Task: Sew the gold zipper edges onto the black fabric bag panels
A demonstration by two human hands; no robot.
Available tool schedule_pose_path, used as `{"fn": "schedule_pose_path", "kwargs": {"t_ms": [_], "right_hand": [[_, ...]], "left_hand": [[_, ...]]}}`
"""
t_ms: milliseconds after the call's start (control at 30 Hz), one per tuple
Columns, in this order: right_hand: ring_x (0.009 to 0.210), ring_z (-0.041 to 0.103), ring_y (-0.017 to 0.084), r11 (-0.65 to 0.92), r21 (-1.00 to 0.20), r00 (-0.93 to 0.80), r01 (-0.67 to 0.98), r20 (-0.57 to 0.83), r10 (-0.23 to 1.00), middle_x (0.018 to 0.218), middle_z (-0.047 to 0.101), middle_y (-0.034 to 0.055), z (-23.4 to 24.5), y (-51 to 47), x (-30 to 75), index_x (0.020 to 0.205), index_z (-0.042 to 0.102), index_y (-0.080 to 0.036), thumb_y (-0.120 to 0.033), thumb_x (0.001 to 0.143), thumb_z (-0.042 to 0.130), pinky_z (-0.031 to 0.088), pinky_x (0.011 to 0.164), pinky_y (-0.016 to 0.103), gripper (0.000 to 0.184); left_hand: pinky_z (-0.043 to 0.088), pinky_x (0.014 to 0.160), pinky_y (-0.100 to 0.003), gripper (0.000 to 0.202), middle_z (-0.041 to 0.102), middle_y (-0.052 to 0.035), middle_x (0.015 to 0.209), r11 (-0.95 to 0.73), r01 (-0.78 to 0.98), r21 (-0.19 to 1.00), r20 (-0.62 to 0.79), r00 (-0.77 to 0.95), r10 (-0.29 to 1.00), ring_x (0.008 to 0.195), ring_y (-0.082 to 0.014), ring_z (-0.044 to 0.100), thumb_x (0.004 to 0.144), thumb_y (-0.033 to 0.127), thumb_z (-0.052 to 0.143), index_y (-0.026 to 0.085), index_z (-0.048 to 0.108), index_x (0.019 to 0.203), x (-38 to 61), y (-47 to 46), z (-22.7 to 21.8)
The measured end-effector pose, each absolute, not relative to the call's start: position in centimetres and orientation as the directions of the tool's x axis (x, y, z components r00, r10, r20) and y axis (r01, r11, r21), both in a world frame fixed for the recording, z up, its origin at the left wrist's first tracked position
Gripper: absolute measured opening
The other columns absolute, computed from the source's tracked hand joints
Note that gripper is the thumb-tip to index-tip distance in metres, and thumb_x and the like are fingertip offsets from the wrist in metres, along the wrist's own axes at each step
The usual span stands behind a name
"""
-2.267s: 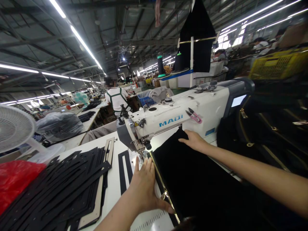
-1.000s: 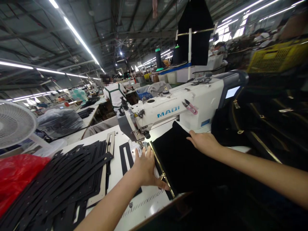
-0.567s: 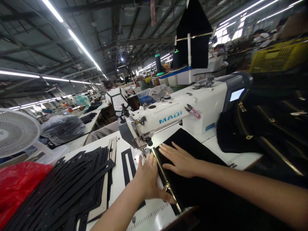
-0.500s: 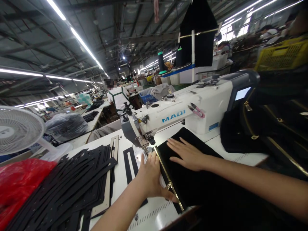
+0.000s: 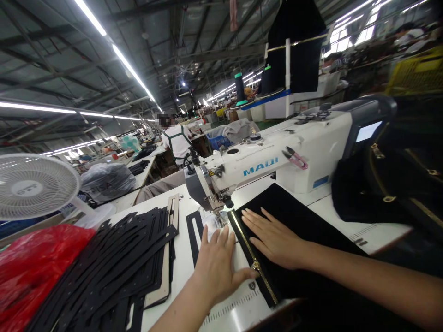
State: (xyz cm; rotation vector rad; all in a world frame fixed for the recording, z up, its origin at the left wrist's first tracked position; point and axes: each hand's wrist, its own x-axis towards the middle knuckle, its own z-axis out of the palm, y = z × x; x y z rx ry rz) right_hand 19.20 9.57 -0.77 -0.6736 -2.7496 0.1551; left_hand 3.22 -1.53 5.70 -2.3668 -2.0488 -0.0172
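A white MAQI sewing machine [image 5: 277, 159] stands across the white table [image 5: 221, 309]. Under its needle lies a black fabric panel [image 5: 297, 216] with a gold zipper [image 5: 254, 258] along its left edge. My left hand [image 5: 216, 263] lies flat and open on the table just left of the zipper, its thumb touching the zipper pull. My right hand [image 5: 273, 237] rests flat on the black fabric right of the zipper, fingers stretched toward the presser foot [image 5: 221, 213].
A stack of black cut templates [image 5: 114, 263] lies to the left, with red plastic [image 5: 31, 267] and a white fan [image 5: 32, 186] beyond. Pink thread snips [image 5: 294, 157] sit on the machine arm. Black bags with gold zippers [image 5: 387, 184] pile up at right. A person [image 5: 176, 140] works behind.
My right hand has come from the far edge of the fabric near the machine base to lie flat beside the zipper. The left hand has stayed by the zipper.
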Motion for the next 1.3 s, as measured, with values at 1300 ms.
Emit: {"fn": "schedule_pose_path", "kwargs": {"t_ms": [1300], "right_hand": [[0.133,0.023,0.027,0.909,-0.201,-0.874,0.366,0.261,0.410,0.145,0.027,0.0113,-0.8,7.0,24.1,0.140,0.032,-0.013,-0.035,0.092,0.035,0.021,0.108,0.054,0.052]], "left_hand": [[0.050,0.088,-0.036,0.043,0.062,-0.0082,0.116,-0.146,0.989,-0.039,0.297,0.151,0.943,0.102,-0.0210,0.061,0.076,-0.004,0.041,0.016,0.056,0.110,3.5,2.3,3.8]]}}
